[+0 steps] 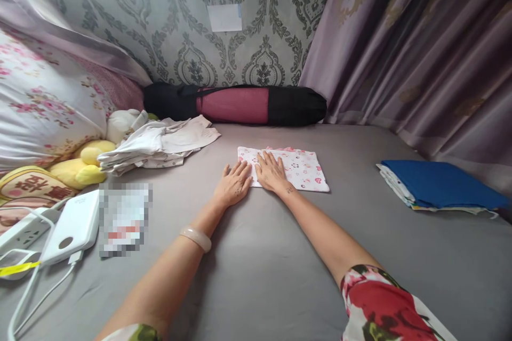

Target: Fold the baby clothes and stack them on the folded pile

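A small folded white cloth (302,168) with a pink pattern lies flat on the grey bed sheet (260,266). My left hand (234,184) rests flat at the cloth's near left corner, fingers stretched out, a pale bangle on the wrist. My right hand (272,170) lies flat on the cloth's left part, fingers spread. The two hands sit side by side, nearly touching. Neither holds anything.
A pile of beige clothes (160,144) lies at the left, by yellow plush toys (86,162) and floral pillows (44,106). A black and maroon roll bag (236,104) lies against the wall. Folded blue fabric (440,184) sits right. A white power bank (74,224) and cables lie near left.
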{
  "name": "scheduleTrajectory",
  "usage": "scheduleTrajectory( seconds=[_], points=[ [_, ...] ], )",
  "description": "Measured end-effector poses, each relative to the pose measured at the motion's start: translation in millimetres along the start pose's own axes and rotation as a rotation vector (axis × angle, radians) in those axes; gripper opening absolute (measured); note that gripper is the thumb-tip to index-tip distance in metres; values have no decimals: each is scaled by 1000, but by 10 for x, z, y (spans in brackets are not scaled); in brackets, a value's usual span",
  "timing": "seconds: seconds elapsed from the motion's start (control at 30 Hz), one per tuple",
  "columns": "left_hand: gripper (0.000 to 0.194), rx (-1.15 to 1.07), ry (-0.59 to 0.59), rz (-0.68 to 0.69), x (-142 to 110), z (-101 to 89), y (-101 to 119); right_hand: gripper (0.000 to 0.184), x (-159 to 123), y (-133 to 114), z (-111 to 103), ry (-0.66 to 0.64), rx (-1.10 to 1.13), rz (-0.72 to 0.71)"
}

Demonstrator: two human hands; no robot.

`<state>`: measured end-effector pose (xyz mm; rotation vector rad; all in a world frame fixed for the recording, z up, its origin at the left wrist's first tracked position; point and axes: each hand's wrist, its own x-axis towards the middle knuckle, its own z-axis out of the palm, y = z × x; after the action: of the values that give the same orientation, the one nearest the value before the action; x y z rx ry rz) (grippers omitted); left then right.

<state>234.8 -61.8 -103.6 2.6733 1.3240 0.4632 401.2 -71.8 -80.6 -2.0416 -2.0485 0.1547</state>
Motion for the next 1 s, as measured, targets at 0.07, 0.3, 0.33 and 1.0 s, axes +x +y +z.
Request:
scheduleTrajectory(
  seconds=[0.07, 0.3, 0.33, 1.0],
  points=[
    [51, 14, -29, -7, 6, -15, 2, 55, 1, 7, 26, -17, -1, 10],
    [54, 89, -98, -8, -3, -97, 32, 57, 23, 28, 36, -50, 9, 4],
    [54, 97, -105, -8, -5, -105, 33, 57, 22, 40, 27, -62, 17, 0],
    [57, 119, -100, -4, -10, -71, -5, 57, -144, 459, -61, -16, -4, 99]
  ],
)
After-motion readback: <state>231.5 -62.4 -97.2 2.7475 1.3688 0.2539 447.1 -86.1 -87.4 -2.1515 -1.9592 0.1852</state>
